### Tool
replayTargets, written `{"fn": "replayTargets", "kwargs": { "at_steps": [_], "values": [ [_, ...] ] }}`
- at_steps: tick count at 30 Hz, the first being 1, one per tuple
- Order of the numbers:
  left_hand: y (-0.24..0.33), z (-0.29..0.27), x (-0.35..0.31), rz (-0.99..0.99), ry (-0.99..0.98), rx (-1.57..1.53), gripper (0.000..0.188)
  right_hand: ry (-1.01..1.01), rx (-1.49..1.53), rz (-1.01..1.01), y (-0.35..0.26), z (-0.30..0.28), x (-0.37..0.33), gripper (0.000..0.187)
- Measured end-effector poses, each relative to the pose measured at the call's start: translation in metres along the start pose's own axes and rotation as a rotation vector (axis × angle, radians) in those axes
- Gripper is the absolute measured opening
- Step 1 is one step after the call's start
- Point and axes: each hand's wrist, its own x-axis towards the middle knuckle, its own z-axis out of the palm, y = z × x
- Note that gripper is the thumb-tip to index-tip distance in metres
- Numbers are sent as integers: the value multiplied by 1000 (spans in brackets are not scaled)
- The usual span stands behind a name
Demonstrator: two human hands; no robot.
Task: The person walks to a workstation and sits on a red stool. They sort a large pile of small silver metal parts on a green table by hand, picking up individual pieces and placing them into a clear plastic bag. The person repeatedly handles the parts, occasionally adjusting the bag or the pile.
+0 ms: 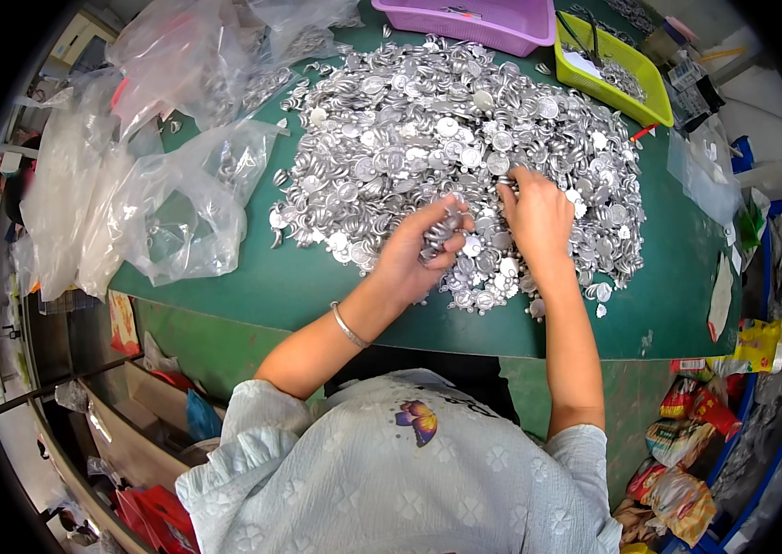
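A person in a pale, short-sleeved shirt (345,489) with a butterfly print (417,422) sits or stands at the near edge of a green bench (677,286), both bare hands at a broad heap of silver metal pieces (391,148). The heap, a mix of round discs and curved, ridged bits, covers the middle of the bench, from close to its far edge down toward the near one.

The left hand (406,247), a bracelet (347,325) on its wrist, is curled palm-up around a clutch of silver pieces (440,238) above the heap's near side. The right hand (540,217), just beside it, reaches palm-down into the heap, thumb and fingers narrowly apart at the pieces; whether it grips one cannot be told.

Clear plastic bags (183,222) crowd the bench's left end, some with silver bits inside or beneath. At the far edge sits a purple basket (474,32); to its right, near the far right corner, a yellow-green basket (626,103) holds more metal bits and a dark-handled tool (585,39). A slim red object (645,132) lies beside that basket, and a pale scrap (721,295) rests near the right edge.
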Motion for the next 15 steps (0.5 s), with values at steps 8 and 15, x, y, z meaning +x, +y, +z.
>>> {"fn": "replayTargets", "kwargs": {
  "at_steps": [8, 15],
  "values": [
    [-11, 0, -7, -83, 44, -42, 29, 261, 155, -71, 11, 0, -9, 7],
    [-23, 12, -15, -94, 65, -182, 36, 178, 1337, 406, 17, -3, -30, 11]
  ]
}}
